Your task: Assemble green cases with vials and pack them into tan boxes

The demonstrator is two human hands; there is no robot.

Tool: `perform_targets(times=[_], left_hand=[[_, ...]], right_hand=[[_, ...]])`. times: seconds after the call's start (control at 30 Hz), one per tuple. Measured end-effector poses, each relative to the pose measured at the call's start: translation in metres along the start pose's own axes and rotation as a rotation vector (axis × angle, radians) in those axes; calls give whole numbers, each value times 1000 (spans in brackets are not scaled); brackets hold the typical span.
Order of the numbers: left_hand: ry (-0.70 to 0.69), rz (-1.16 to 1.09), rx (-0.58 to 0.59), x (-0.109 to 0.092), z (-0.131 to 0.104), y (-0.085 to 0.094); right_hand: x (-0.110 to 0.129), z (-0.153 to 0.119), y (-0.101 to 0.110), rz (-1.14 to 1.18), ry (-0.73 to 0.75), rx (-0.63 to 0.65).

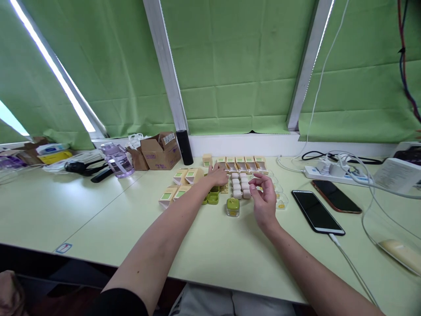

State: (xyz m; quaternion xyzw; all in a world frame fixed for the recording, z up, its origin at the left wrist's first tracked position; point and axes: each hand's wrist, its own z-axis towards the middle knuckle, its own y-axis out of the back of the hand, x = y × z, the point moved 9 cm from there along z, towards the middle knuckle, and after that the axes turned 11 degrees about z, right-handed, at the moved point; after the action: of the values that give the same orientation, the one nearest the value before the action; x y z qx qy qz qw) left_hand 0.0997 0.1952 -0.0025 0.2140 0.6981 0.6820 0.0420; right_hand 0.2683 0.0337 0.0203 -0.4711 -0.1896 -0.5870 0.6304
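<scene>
My left hand (217,175) reaches over the green square trays (213,199) toward the row of small open boxes (241,164); its fingertips are too small to tell what they touch. My right hand (264,195) is raised beside two columns of pale rounded pieces (237,186), thumb and index finger close together, and whatever may be between them cannot be made out. In front of the pieces stands a clear container with a green lid (233,207). Clear containers (282,201) are partly hidden behind my right hand. Several cream boxes with green labels (167,196) lie at the left.
Two phones (317,211) (336,196) lie at the right, near a white power strip (338,174) and cables. A computer mouse (401,254) is at the right edge. A cardboard box (161,153), black cylinder (184,148) and purple bottle (116,160) stand at the back left.
</scene>
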Motion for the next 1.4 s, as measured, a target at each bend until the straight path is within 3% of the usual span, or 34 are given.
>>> perform_targets(times=[0.3,0.67,1.07,1.23,1.4], left_hand=[[17,-13,29,13,8,-2],[7,-128,-97,39,0,16],[17,-263,-186,52,-8,11],[40,-285,-258,49,-25,23],[47,-292,-398,33,-64,46]], right_hand=[[-3,1,0,-18,-22,19],[-2,0,-2,-5,-41,29],[-7,0,-1,-14,-54,45],[-7,2,0,-10,-52,34],[-9,7,2,-28,-56,17]])
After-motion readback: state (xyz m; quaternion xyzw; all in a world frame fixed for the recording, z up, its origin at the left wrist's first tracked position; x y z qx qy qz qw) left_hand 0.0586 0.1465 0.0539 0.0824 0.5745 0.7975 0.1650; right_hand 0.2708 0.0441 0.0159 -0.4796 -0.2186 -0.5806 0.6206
